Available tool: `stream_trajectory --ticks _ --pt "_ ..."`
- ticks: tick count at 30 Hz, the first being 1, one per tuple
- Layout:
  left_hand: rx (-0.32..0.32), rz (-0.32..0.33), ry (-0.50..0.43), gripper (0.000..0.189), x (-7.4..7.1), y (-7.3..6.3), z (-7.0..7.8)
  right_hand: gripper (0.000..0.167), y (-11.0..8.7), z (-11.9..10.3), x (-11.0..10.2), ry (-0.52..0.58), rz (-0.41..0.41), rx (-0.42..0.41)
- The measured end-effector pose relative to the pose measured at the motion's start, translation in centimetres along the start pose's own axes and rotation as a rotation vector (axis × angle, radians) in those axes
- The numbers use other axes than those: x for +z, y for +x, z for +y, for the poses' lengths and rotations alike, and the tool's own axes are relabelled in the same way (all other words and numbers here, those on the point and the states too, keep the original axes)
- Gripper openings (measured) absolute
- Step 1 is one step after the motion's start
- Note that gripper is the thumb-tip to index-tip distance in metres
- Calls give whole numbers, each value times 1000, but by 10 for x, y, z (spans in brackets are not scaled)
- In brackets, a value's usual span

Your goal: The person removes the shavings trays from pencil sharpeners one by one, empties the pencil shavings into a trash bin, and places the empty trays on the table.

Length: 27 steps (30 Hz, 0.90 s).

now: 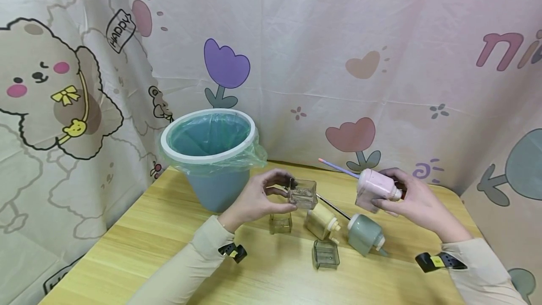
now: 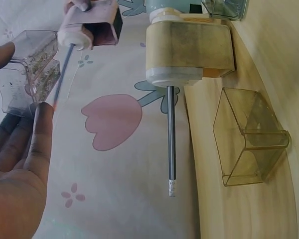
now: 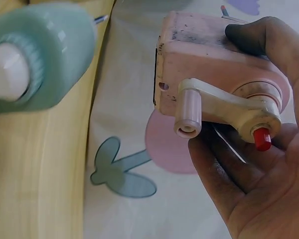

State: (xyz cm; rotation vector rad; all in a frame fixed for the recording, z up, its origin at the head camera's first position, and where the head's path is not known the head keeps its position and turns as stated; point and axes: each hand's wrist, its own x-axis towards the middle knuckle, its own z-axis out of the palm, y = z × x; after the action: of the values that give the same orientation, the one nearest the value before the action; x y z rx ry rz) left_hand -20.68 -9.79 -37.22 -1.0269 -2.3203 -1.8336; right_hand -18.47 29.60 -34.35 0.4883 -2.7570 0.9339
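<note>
My left hand (image 1: pixel 259 196) holds a see-through shavings box (image 1: pixel 303 194) between thumb and fingers; bits of shavings cling inside it in the left wrist view. My right hand (image 1: pixel 417 204) grips a pink crank pencil sharpener (image 1: pixel 377 184), raised above the table. A blue-purple pencil (image 1: pixel 338 167) sticks out of its front. The right wrist view shows its crank (image 3: pixel 214 99) with a red tip. Below, a yellow sharpener (image 1: pixel 322 221) and a green sharpener (image 1: pixel 366 234) lie on the table. A dark pencil (image 2: pixel 171 142) stands in the yellow one's front in the left wrist view.
A blue trash bin (image 1: pixel 218 185) lined with a green bag stands behind my left hand. A yellowish shavings box (image 1: pixel 281 224) and a grey one (image 1: pixel 325 254) lie on the wooden table (image 1: pixel 271 281). A printed curtain (image 1: pixel 288 121) hangs behind the table.
</note>
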Motion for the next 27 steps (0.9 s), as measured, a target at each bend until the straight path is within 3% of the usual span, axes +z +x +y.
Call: stream_trajectory --ticks 8,27 --pt "-8 6 5 61 -2 -1 -2 65 -5 24 -1 -67 34 12" --pt "11 33 27 60 -10 -6 1 72 -19 79 6 -143 -14 95"
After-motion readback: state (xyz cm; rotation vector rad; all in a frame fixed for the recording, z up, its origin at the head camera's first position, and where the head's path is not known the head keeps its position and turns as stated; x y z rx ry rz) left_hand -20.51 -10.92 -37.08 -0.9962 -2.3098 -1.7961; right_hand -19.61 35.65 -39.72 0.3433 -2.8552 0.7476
